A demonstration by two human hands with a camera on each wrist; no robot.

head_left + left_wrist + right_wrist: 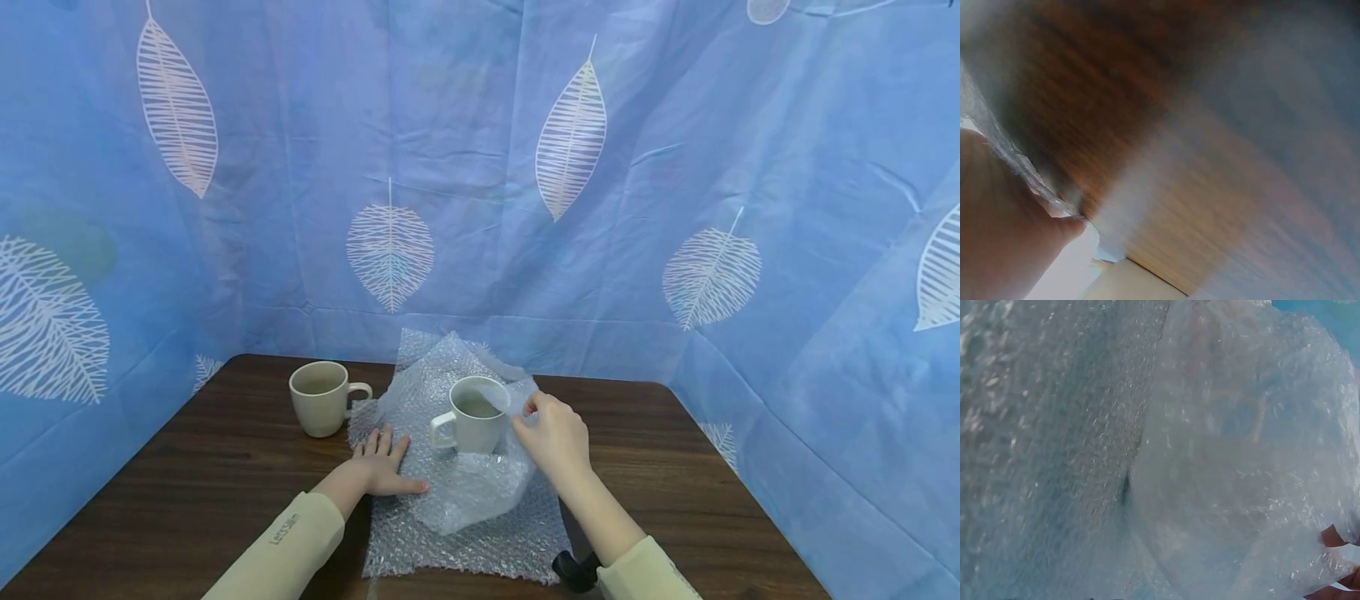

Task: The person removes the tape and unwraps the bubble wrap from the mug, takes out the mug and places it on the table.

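Observation:
A pale mug [480, 433] stands upright on crumpled bubble wrap [465, 554], its handle pointing left in the head view. My left hand [382, 471] rests with spread fingers on the wrap's left side, near that handle. To the right of the mug, my right hand [557, 433] pinches a raised flap of the wrap [495, 395], which overlaps the mug's rim. In the right wrist view the wrap [1229, 506] fills most of the picture, with fingertips [1334, 536] at its right edge. The left wrist view shows part of the left hand [1004, 219] beside the wrap's edge.
A second pale mug [318, 410] stands upright at the back left, its handle towards the wrap. Everything sits on a dark wooden table [187, 475]. A blue leaf-patterned cloth [465, 125] hangs close behind and along both sides.

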